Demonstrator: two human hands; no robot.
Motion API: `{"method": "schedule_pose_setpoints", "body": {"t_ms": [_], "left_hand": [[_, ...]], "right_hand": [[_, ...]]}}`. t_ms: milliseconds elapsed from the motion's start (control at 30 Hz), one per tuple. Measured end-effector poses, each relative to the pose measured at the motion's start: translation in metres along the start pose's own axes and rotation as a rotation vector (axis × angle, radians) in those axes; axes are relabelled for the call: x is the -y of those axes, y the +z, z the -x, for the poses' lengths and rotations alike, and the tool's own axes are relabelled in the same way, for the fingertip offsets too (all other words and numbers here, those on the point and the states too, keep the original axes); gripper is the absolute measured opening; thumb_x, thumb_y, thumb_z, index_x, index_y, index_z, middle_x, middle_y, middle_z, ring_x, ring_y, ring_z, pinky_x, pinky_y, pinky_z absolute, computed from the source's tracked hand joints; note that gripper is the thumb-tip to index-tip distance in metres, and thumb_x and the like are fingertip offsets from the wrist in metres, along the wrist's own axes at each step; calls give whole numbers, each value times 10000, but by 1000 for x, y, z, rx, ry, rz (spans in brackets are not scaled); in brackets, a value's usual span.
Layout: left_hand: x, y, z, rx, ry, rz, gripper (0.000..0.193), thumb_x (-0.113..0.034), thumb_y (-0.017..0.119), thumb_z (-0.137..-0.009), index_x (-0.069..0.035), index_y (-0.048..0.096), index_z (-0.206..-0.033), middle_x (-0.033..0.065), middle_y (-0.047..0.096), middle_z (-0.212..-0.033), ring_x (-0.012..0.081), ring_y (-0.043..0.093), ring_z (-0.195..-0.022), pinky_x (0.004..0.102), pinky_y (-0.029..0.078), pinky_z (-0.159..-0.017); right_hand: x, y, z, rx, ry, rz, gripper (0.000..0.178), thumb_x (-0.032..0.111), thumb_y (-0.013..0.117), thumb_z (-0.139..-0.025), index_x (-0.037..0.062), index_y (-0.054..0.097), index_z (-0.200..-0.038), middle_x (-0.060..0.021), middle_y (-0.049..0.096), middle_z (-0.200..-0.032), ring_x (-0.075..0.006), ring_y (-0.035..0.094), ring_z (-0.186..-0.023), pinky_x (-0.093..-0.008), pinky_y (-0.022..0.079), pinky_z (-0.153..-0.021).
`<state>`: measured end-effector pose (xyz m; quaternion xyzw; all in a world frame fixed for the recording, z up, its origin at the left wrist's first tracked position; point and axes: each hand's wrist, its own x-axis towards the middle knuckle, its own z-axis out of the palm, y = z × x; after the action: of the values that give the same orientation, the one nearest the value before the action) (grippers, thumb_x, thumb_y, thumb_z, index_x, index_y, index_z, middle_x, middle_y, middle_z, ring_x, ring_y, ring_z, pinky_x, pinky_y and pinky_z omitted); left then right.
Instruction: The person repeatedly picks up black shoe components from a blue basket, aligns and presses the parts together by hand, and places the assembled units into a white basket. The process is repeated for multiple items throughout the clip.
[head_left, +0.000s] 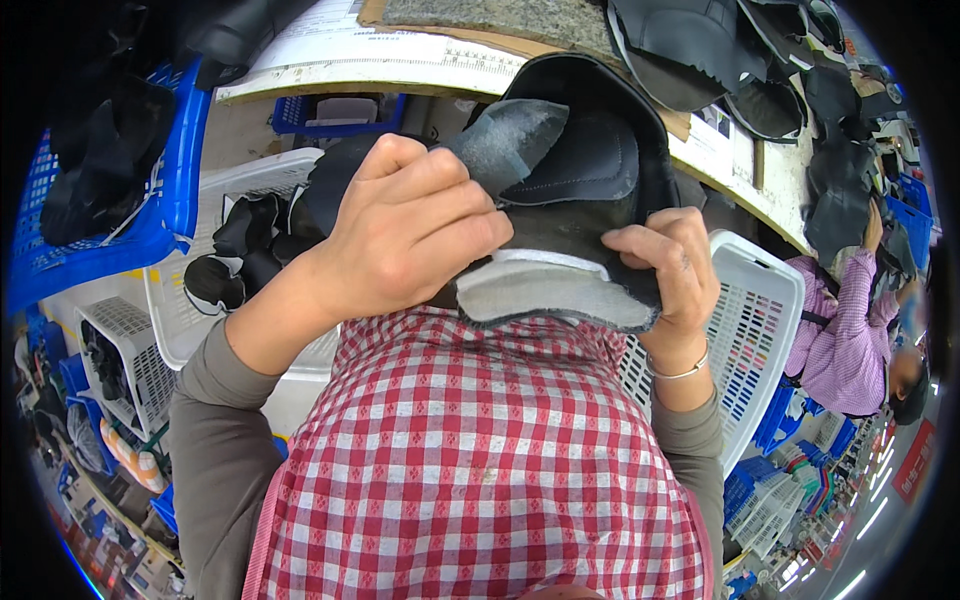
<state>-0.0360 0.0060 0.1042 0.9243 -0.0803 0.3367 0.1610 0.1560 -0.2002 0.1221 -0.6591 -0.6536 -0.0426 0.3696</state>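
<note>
Gripping a grey flat piece (pixel 515 145) in the curled left hand (pixel 405 225); pinching a black leather part (pixel 580 175) at its right edge with the right hand (pixel 675 265), before a red-checked apron (pixel 480 450), beside the worktable (pixel 782 190).

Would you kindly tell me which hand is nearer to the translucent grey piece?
Left: the left hand grips the grey piece by its lower end; the right hand is apart from it, holding the black leather's right side.

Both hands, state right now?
Left hand: closed, holding a grey curved piece.
Right hand: closed, pinching the edge of the black shoe upper.
</note>
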Motion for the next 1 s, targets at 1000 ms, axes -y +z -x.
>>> {"method": "schedule_pose_setpoints", "body": {"t_ms": [1000], "left_hand": [[3,81,7,-85,-583,457,519,-65,859,-784,-53,654,-1261,102,622,-1236,271,591,-1164,389,479,-1009]], "right_hand": [[-18,32,32,122,234,250,156,193,759,-829,136,725,-970,-19,679,-784,-230,713,-692,-355,538,-580]]}}
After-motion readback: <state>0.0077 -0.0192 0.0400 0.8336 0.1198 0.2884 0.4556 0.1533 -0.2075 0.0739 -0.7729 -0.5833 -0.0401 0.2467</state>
